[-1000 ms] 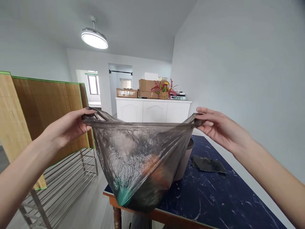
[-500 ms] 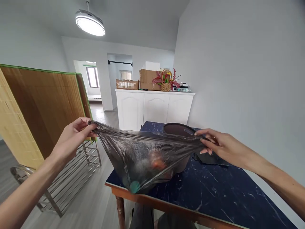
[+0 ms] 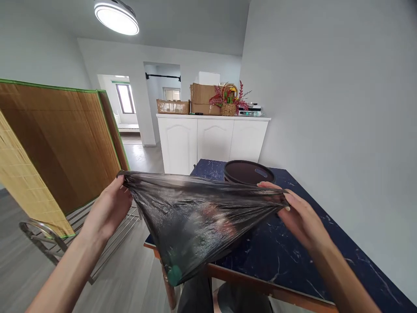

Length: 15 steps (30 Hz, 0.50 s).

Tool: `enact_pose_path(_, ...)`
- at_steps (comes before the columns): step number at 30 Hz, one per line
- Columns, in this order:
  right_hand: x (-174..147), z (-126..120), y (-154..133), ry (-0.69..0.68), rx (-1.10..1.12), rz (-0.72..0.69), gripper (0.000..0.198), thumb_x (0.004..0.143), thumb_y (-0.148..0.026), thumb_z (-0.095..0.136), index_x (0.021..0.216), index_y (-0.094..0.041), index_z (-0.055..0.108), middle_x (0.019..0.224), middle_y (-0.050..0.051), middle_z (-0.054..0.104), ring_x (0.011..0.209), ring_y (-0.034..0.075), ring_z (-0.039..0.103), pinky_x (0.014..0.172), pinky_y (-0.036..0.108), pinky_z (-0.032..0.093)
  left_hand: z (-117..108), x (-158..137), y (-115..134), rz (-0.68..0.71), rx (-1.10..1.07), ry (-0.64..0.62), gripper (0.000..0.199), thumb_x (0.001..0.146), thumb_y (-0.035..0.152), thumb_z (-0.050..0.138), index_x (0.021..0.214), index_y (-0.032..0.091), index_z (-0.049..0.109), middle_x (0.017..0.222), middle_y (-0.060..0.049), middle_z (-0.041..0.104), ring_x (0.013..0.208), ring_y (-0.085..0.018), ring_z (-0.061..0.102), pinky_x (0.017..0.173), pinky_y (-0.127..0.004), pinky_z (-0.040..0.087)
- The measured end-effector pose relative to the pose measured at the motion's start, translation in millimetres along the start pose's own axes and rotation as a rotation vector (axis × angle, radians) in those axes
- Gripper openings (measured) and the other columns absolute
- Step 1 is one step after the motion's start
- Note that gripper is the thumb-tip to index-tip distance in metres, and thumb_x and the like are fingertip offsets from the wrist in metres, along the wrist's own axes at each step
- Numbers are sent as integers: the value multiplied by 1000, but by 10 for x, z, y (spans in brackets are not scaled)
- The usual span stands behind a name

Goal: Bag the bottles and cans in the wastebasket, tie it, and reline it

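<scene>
Two hands, one bag. The left hand (image 3: 109,208) and right hand (image 3: 298,217) each pinch a top corner of a single dark, translucent plastic bag (image 3: 198,217), stretched taut across the middle of the frame. Its long axis runs left to right, and the crinkled film sags to a point at lower centre, over the near edge of the dark blue marbled table (image 3: 309,256). One round dark bin (image 3: 249,172) stands just behind it.

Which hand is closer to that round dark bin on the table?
Right. The right hand grips the bag just in front of the bin; the left hand holds the far-left corner.
</scene>
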State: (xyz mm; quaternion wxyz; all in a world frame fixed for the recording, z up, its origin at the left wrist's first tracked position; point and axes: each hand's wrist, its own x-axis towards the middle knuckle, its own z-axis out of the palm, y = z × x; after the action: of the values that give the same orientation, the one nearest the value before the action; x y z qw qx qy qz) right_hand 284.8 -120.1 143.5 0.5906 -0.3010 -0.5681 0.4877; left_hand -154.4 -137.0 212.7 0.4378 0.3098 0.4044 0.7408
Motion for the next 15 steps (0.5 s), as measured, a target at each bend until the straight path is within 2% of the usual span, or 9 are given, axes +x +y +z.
enact_pose_path(2,51,189,189,48,302,-27,43,95,-63,68,115,-27,80,137,7,74,133,33,65,119,52,46,89,-47,-55,-46,-128,-22,30,108,25,51,83,19,67,103,-8,80,93,-22,76,81,-33,64)
enact_pose_path(3,81,286,260,78,442,-52,36,95,-62,69,106,-29,80,125,5,79,127,31,69,120,55,46,143,-75,-78,-62,-198,-28,29,108,23,51,82,20,64,100,-7,80,94,-23,77,85,-38,65)
enact_pose_path(5,132,455,344,112,692,-102,24,98,-53,70,89,-32,75,89,-4,78,100,22,77,119,55,48,241,-128,-121,-72,-319,-76,30,109,15,47,83,20,60,76,1,72,74,-16,75,89,-37,65)
enact_pose_path(6,149,518,359,112,789,-128,22,100,-47,70,85,-32,71,72,-9,69,80,16,75,117,52,51,277,-149,-143,-76,-356,-117,32,109,11,44,83,20,58,64,5,61,59,-10,67,85,-32,65)
enact_pose_path(7,158,563,360,95,848,-144,24,102,-42,69,81,-31,66,61,-12,58,62,11,66,113,46,55,300,-168,-165,-84,-375,-166,32,110,10,42,84,20,57,56,9,49,48,-7,56,78,-25,64)
enact_pose_path(9,158,603,343,18,815,-124,35,105,-41,65,73,-28,58,53,-13,39,40,7,41,94,34,63,313,-200,-212,-112,-349,-257,29,110,12,45,84,20,55,53,12,33,39,-5,38,61,-17,56)
enact_pose_path(11,141,599,326,-67,621,-87,53,106,-52,59,62,-27,46,50,-12,27,36,8,24,67,29,63,300,-234,-267,-116,-256,-300,23,107,19,58,85,21,53,56,12,28,40,-6,30,51,-15,48)
enact_pose_path(13,114,581,329,-112,405,-57,63,104,-65,53,58,-27,34,50,-10,22,37,10,17,45,27,51,290,-275,-333,-91,-135,-320,22,100,27,70,86,22,53,59,12,25,43,-7,25,48,-16,43)
enact_pose_path(15,82,568,354,-117,281,-56,61,102,-71,50,63,-28,32,53,-11,20,38,10,13,35,26,38,294,-318,-410,-49,-15,-341,26,95,35,76,87,23,54,61,11,22,46,-8,20,46,-17,39)
